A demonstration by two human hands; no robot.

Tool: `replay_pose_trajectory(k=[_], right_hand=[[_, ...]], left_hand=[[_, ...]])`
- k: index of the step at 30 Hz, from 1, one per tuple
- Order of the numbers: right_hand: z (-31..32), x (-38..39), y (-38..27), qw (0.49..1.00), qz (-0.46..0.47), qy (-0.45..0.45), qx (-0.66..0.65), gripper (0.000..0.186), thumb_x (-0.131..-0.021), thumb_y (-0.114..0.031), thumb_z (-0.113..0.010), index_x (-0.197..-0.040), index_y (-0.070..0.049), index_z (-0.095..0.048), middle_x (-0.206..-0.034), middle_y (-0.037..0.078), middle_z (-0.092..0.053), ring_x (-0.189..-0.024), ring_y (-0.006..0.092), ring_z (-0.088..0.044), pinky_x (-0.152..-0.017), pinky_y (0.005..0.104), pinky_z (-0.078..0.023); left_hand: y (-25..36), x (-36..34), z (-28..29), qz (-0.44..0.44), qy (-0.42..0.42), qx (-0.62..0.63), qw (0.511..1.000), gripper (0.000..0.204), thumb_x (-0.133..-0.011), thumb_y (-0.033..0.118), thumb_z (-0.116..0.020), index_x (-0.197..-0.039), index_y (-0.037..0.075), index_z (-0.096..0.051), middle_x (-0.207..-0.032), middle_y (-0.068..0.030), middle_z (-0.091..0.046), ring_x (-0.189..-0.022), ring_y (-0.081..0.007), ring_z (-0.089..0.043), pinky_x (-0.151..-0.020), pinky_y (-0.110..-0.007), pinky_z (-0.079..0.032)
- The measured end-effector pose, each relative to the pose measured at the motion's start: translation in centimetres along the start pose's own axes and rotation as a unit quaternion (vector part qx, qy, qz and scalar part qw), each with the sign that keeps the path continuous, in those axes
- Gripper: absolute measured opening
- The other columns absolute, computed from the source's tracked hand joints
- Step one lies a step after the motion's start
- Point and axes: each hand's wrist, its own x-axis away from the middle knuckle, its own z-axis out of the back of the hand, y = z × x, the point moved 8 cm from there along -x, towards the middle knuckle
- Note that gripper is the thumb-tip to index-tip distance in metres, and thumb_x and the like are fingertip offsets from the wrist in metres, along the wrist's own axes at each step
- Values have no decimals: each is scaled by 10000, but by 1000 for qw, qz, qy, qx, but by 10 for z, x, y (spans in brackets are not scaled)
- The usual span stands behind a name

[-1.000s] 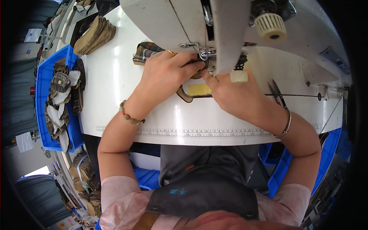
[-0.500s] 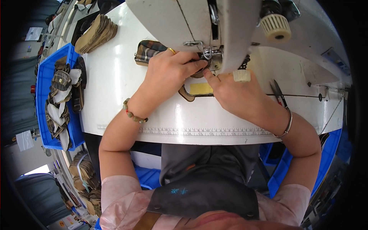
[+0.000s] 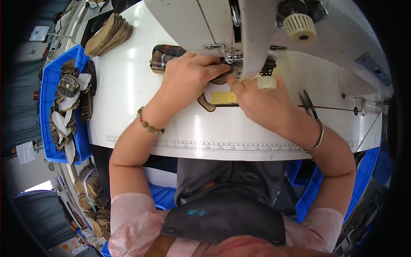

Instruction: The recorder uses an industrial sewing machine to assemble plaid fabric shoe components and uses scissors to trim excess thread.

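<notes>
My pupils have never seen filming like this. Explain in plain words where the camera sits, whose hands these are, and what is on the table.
A wide fisheye camera on the person's head looks down, so straight edges bend. No robot here: the bare left hand and right hand are the wearer's own. Their fingertips meet near the needle of a white sewing machine, on a dark-edged piece; a plaid piece sticks out beyond the left hand. Whether the two are joined is hidden. On the white table are small snips near the right wrist and, far left, a tan stack. Left of it stands a blue bin of plaid pieces.
</notes>
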Motion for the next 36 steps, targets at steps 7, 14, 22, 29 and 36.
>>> replay_pose_trajectory(k=[7,14,22,29,36], right_hand=[[-11,3,6,998,-7,-55,43,336,-814,-84,-621,-1138,-64,-709,-660,19,-609,-575,173,-609,-465,321,-440],[4,2,9,999,-12,41,-31,22,-690,-86,-654,-681,-77,-672,-529,97,-557,-482,265,-600,-459,383,-467],[6,3,7,999,7,51,-13,35,-676,-76,-665,-642,-82,-662,-522,95,-544,-475,259,-592,-458,377,-472],[4,3,7,999,2,42,-8,32,-692,-85,-665,-670,-86,-688,-531,96,-553,-477,253,-599,-459,371,-478],[1,3,10,999,0,45,-17,58,-732,-103,-669,-698,-80,-710,-547,96,-571,-496,252,-609,-468,370,-481]], left_hand=[[1,0,-3,11,-6,-5,1000,302,-764,124,-661,-1031,207,-777,-933,47,-704,-811,-197,-673,-635,-296,-548],[6,-3,0,41,-34,-21,998,288,-791,120,-638,-1034,202,-769,-942,42,-704,-808,-193,-685,-609,-296,-547],[5,-4,3,57,-59,0,997,294,-761,80,-649,-1014,177,-765,-942,40,-705,-809,-187,-692,-620,-303,-557],[4,-3,1,51,-50,4,997,308,-765,76,-643,-1030,178,-763,-949,36,-708,-809,-189,-692,-618,-305,-556],[7,-5,6,47,-46,-6,998,320,-760,76,-659,-1047,179,-757,-957,20,-708,-809,-201,-691,-620,-310,-555]])
